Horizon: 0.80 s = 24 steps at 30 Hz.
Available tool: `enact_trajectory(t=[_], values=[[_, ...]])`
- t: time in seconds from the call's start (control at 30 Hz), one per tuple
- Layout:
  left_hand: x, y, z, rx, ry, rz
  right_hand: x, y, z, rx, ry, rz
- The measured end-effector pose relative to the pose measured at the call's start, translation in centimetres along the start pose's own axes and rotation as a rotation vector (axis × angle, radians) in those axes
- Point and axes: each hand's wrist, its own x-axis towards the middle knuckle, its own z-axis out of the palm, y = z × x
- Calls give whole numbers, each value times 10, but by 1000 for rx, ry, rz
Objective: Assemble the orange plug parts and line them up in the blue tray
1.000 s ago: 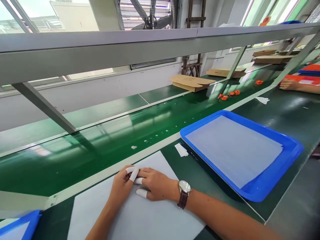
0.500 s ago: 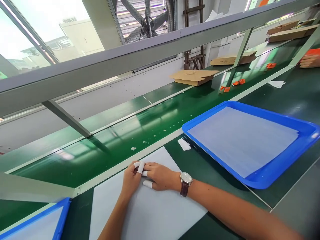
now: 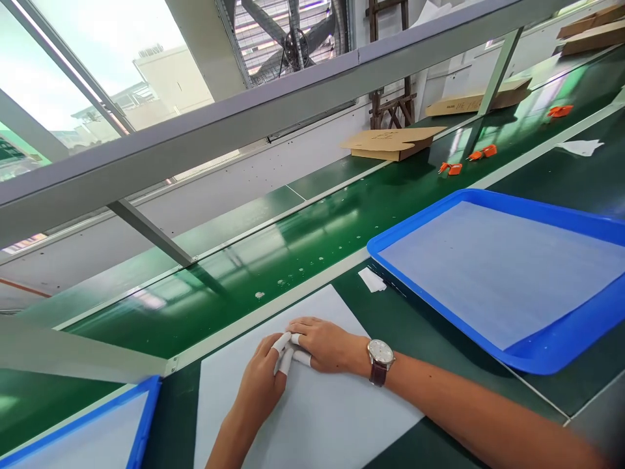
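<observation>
My left hand (image 3: 264,372) and my right hand (image 3: 328,346) meet over a large white sheet of paper (image 3: 336,410) on the dark green bench. White finger cots cover several of my fingertips. The fingers of both hands curl together tip to tip, and anything pinched between them is hidden or too small to name. A wristwatch (image 3: 381,352) with a dark strap is on my right wrist. Scraps of white paper (image 3: 372,280) lie just beyond the sheet's far right corner.
A blue tray (image 3: 540,363) lined with white paper stands to the right; another blue tray (image 3: 146,417) is at lower left. Behind runs a green conveyor belt (image 3: 234,273) with several orange pieces (image 3: 483,153). Cardboard boxes (image 3: 390,140) stand past it, and a metal rail (image 3: 273,98) crosses above.
The view has shifted, so the bench things appear further right. My left fingers have moved slightly, with thumb and fingertips more spread beside my right fingers. A person's hand at the right edge has left view.
</observation>
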Motion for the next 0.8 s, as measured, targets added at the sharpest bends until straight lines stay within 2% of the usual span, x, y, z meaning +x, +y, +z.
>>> enact_trajectory(t=[0.13,0.27,0.57,0.8], values=[[-10,-5,18,71,123,90,-3,-10,15,-55,3,58],[-9,-3,24,106,164,127,-5,-17,26,-108,-12,115],[-11,-7,18,-90,82,5,-7,-12,26,-33,-5,117],[-10,-7,17,-77,71,0,-8,-12,30,-31,10,102]])
